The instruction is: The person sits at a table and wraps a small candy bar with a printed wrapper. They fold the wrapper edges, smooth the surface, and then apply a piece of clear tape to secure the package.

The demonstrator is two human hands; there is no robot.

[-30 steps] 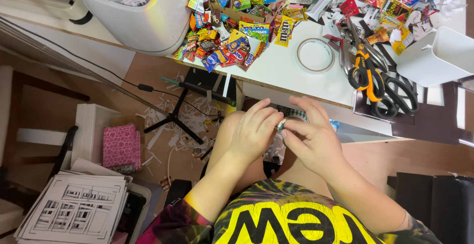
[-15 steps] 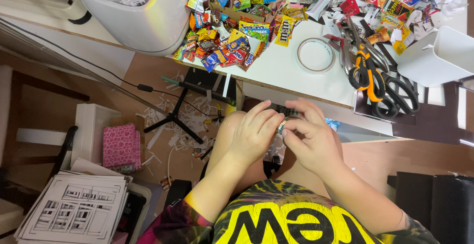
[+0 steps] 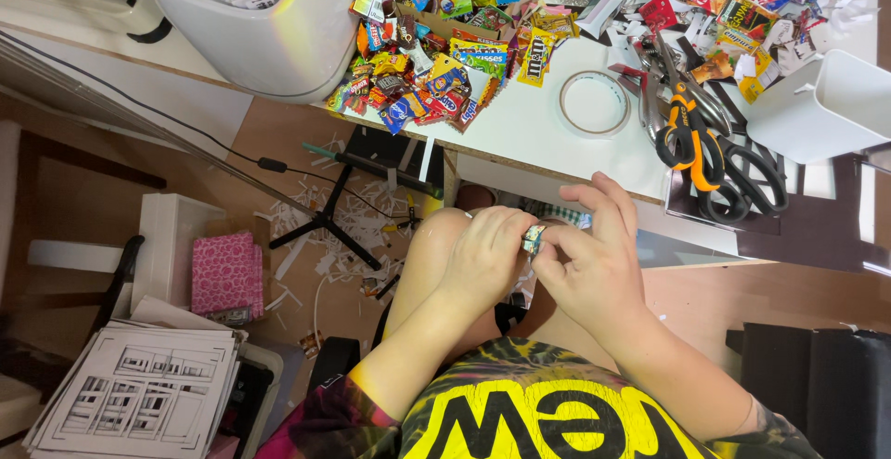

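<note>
Both hands meet over my lap, just below the white table's edge [image 3: 557,157]. My left hand [image 3: 483,259] and my right hand [image 3: 594,269] pinch one small folded colourful wrapper piece [image 3: 534,238] between their fingertips. My right index finger is raised above it. What the piece is exactly is too small to tell. My knees and a tie-dye shirt with yellow print show underneath.
On the table lie a heap of candy wrappers [image 3: 436,41], a tape roll [image 3: 594,103], orange-handled scissors [image 3: 691,134], black scissors [image 3: 742,181] and a white box [image 3: 826,106]. A white bin [image 3: 269,23] stands left. Paper scraps, a tripod, a pink box [image 3: 225,273] and printed sheets [image 3: 139,399] are on the floor.
My hands stay together on the small piece, shifting slightly. The fingers have reworked their pinch and the right index finger has lifted.
</note>
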